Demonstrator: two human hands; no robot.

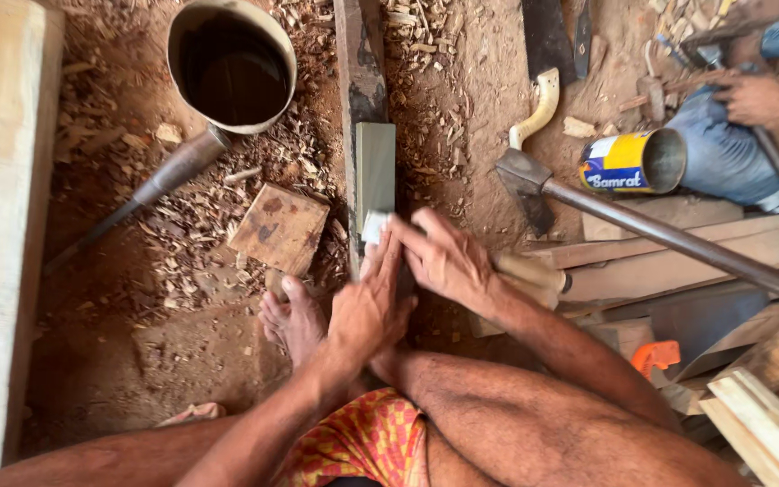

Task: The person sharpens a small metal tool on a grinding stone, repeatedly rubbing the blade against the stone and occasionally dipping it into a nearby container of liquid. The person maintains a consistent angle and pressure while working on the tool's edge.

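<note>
Nearest: bare knees and a checked cloth (367, 437), the person seated on the floor. Left hand (367, 307) lies flat, fingers extended, pressing a small metal blade (374, 225); right hand (444, 261) is curled around the tool's wooden handle (529, 271). The blade rests on a grey sharpening stone (375, 171) fixed to a plank (360, 63). Judged stiff, sharp-edged, best gripped by the handle. Beyond: dirt floor (182, 352) with wood chips, a dark bucket (232, 65), an axe (534, 180), a tin can (633, 162).
</note>
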